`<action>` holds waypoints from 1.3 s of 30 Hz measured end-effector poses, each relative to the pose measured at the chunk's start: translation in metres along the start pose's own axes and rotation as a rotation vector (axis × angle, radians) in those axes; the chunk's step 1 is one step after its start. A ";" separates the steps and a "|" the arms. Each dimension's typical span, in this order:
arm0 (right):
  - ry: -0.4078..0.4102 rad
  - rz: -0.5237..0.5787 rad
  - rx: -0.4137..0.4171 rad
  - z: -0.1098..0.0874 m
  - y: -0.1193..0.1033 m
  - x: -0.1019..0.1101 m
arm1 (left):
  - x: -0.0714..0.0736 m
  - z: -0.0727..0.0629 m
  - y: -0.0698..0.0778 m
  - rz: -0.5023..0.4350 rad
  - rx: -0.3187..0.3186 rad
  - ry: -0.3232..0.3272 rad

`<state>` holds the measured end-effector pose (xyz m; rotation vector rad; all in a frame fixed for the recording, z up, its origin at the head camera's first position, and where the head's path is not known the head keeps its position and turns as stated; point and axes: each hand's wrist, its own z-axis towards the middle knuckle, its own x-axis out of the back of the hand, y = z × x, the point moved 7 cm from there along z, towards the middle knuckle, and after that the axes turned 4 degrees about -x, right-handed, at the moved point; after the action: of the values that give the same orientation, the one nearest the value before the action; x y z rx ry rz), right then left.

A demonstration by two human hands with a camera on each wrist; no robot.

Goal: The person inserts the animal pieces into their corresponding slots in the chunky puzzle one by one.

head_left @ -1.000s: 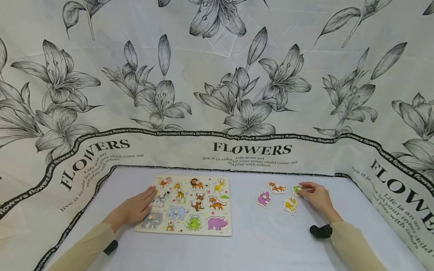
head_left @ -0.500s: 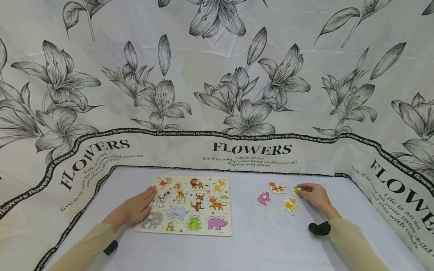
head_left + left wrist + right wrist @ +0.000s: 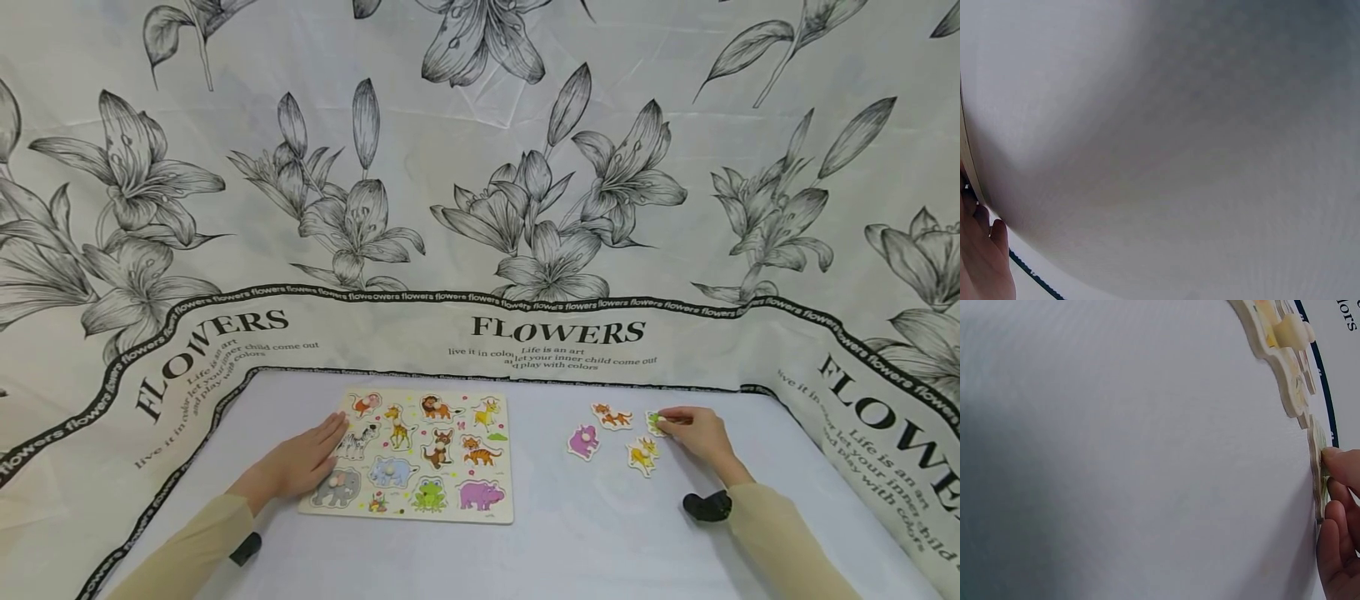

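A wooden animal puzzle board [image 3: 442,510] lies left of centre on the white table. My left hand [image 3: 303,458] rests along its left edge with fingers extended; in the left wrist view only part of that hand [image 3: 985,259] shows beside the board's edge. On the right, my right hand [image 3: 697,435] pinches a green frog puzzle piece [image 3: 652,421], mostly covered by the fingers. In the right wrist view, thumb and fingers meet at the green piece [image 3: 1317,469], which lies low at the table surface. A yellow goat piece [image 3: 642,455] sits just beside it.
A purple hippo piece [image 3: 582,440] and an orange tiger piece [image 3: 612,415] lie between the board and my right hand. Behind the table [image 3: 570,533] hangs a flower-printed cloth [image 3: 405,333]. Knobbed elephant pieces [image 3: 390,472] sit in the board.
My right hand has shifted very slightly over the frog piece, its wrist moving a little left. My left hand and the board keep their places.
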<state>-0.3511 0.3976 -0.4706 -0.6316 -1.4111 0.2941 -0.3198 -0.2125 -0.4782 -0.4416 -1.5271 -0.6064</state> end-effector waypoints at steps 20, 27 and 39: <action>0.031 -0.010 0.008 -0.007 0.004 0.006 | 0.001 0.000 0.001 0.003 0.000 -0.008; 0.050 -0.012 0.024 -0.013 0.000 0.010 | -0.001 0.001 -0.001 0.005 0.004 -0.009; 0.065 0.018 0.056 -0.030 -0.028 0.007 | -0.003 0.002 -0.001 0.016 0.000 -0.007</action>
<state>-0.3256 0.3718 -0.4494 -0.6033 -1.3309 0.3238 -0.3217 -0.2122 -0.4809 -0.4563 -1.5285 -0.5930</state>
